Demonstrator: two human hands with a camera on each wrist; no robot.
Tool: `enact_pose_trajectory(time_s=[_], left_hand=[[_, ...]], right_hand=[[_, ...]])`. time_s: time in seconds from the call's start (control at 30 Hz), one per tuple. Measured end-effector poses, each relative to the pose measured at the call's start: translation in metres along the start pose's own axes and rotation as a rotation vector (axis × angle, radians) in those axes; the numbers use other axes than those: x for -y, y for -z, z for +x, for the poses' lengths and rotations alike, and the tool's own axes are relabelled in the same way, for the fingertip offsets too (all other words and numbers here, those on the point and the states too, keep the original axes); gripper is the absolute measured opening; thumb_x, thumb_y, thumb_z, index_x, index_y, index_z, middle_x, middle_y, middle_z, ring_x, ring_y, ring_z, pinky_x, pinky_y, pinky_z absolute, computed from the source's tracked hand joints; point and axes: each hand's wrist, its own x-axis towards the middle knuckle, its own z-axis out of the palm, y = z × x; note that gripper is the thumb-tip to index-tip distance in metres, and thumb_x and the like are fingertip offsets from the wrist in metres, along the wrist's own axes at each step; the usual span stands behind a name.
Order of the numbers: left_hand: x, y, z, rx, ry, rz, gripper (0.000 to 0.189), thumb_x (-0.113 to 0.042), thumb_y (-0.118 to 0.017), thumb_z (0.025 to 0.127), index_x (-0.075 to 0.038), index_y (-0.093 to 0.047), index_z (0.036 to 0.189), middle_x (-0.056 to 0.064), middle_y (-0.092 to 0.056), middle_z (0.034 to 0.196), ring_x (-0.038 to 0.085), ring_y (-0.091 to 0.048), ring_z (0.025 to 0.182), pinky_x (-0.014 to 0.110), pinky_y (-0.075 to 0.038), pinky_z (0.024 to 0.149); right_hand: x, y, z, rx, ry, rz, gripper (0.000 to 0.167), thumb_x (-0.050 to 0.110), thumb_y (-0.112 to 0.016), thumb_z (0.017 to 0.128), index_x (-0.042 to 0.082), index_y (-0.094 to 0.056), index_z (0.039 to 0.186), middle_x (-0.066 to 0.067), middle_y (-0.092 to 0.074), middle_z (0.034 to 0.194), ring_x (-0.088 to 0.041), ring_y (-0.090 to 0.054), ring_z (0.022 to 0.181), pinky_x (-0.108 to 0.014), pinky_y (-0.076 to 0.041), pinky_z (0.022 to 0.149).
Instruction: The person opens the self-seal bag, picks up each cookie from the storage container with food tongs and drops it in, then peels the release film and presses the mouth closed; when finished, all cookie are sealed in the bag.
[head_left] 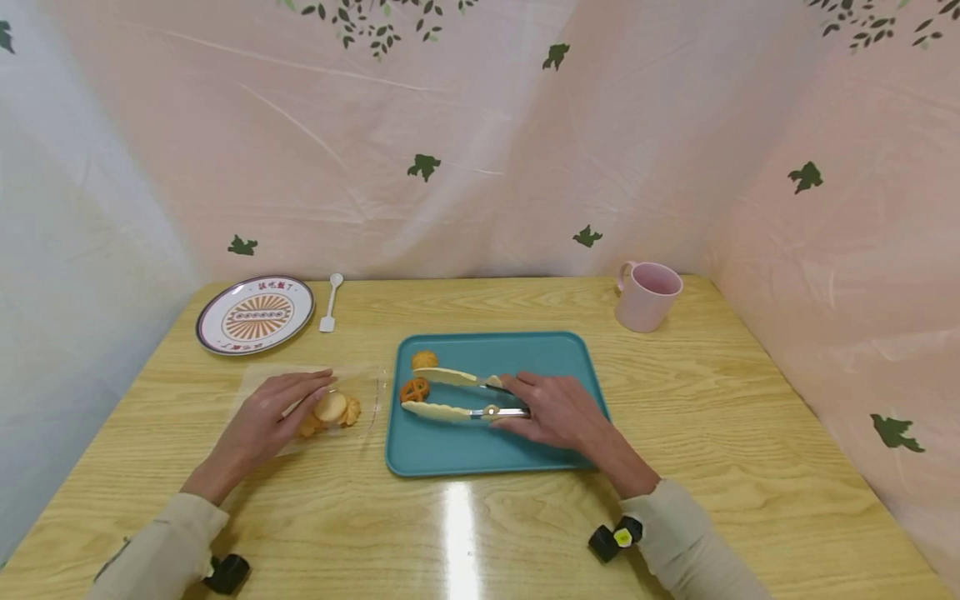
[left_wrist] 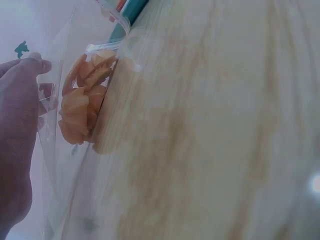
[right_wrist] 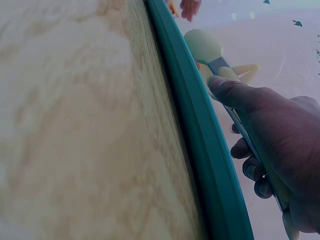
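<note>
My left hand (head_left: 275,412) pinches the upper side of a clear plastic bag (head_left: 367,379) lying on the table. Several cookies (head_left: 330,408) lie inside it; the left wrist view shows this pile of cookies (left_wrist: 82,107) close beside the fingers. Over the teal tray (head_left: 525,354), my right hand (head_left: 555,408) grips a pair of tongs (head_left: 450,412) with cream tips and metal arms. The tongs stand spread, their tips pointing left. Near those tips, at the tray's left side, are a pretzel-shaped cookie (head_left: 414,390) and a round cookie (head_left: 424,360).
A white plate (head_left: 225,333) with red and orange print sits at the back left, beside a small white spoon (head_left: 332,304). Toward the back right stands a pink mug (head_left: 645,304). A pale curtain (head_left: 495,208) hangs behind the wooden table (head_left: 720,433).
</note>
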Motion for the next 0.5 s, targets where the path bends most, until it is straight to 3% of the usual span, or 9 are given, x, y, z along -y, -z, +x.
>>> enact_pose_trajectory(time_s=[0.1,0.3,0.5], left_hand=[[-0.001,0.001,0.0,0.0,0.001,0.001,0.041,0.009,-0.077,0.084,-0.003,-0.074,0.123,0.012,-0.072,0.126,0.034,-0.067,0.111,0.021,-0.038,0.109],[-0.002,0.001,0.001,-0.006,-0.004,-0.003,0.04,0.008,-0.076,0.086,-0.003,-0.074,0.124,0.012,-0.072,0.126,0.034,-0.067,0.11,0.028,-0.043,0.105],[0.0,0.0,0.0,-0.011,-0.02,-0.01,0.041,0.009,-0.076,0.085,-0.003,-0.074,0.124,0.013,-0.072,0.125,0.034,-0.067,0.11,0.017,-0.034,0.11]], right_hand=[[0.002,0.0,0.002,-0.004,0.005,0.008,0.059,0.053,-0.083,0.083,0.008,-0.072,0.12,0.0,-0.067,0.086,-0.012,-0.056,0.056,-0.03,-0.046,0.045],[0.006,-0.003,0.007,-0.024,0.008,-0.001,0.058,0.055,-0.083,0.082,0.011,-0.072,0.118,0.001,-0.066,0.084,-0.014,-0.058,0.056,-0.032,-0.046,0.044],[0.012,-0.007,0.013,-0.026,0.012,0.009,0.059,0.055,-0.082,0.083,0.011,-0.072,0.121,0.001,-0.067,0.086,-0.013,-0.058,0.056,-0.033,-0.047,0.045]])
